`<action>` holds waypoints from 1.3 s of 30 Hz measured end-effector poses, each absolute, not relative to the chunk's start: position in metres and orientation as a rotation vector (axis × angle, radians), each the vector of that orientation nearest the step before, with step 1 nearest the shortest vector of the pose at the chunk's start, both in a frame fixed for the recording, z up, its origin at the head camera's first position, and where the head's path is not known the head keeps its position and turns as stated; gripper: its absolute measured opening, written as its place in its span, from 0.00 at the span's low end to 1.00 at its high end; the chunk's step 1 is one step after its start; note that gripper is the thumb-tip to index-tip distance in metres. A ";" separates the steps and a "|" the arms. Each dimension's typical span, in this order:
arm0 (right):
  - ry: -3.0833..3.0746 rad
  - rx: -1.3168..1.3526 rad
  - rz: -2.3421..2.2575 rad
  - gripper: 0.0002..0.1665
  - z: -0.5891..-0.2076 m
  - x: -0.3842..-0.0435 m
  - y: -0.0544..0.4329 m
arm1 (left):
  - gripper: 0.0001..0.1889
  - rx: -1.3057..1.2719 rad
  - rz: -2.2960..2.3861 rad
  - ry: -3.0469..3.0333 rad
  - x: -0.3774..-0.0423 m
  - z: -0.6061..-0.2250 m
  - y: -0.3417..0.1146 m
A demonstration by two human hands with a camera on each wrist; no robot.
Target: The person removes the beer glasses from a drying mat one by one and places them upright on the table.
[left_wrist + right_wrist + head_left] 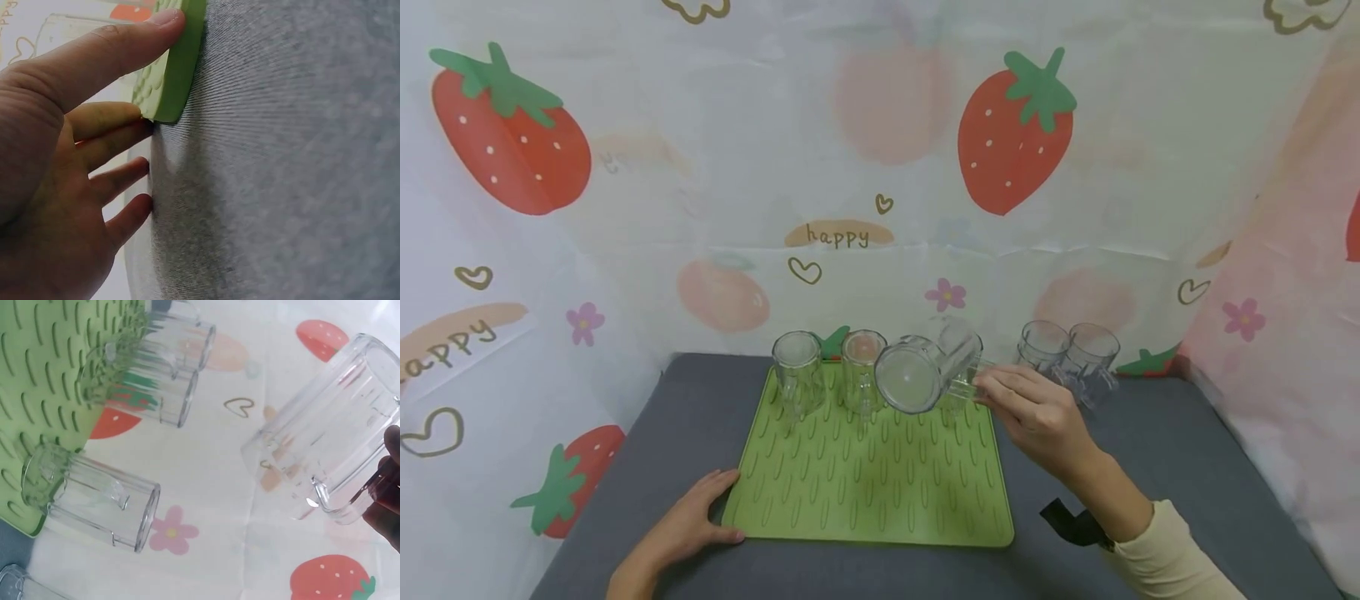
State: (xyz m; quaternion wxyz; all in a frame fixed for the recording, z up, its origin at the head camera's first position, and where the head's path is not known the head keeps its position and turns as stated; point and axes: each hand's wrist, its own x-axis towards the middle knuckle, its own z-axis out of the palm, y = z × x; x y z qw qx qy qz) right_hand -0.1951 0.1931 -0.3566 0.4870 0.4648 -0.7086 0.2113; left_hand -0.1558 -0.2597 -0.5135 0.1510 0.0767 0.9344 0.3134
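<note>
A clear glass mug (910, 379) is held by its handle in my right hand (1037, 412), tilted on its side above the mat, one round end facing the head camera. In the right wrist view, the fingers (390, 487) grip the handle beside the glass wall. My left hand (688, 512) lies at the left edge of a green ridged mat (865, 492). Its thumb (119, 53) touches the mat's rim in the left wrist view, the other fingers stretched out. Along the mat's back stand a left mug (797, 371), a middle mug (862, 375) and a third mug (100, 494), largely hidden behind the held one in the head view.
Two more glass mugs (1090, 358) stand close together on the grey table (1172, 467), right of the mat. A strawberry-printed cloth (887, 183) hangs behind and at both sides. A black strap (1071, 523) shows by the right wrist.
</note>
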 end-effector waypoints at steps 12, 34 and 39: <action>-1.679 1.142 0.509 0.19 -0.360 -0.193 0.195 | 0.50 0.258 0.881 2.670 -0.159 -0.510 -0.265; -1.673 1.159 0.452 0.17 -0.368 -0.194 0.185 | 0.27 0.349 1.646 2.708 -0.211 -0.384 -0.210; -1.629 1.173 0.440 0.17 -0.370 -0.193 0.182 | 0.29 0.386 1.770 2.447 -0.228 -0.366 -0.178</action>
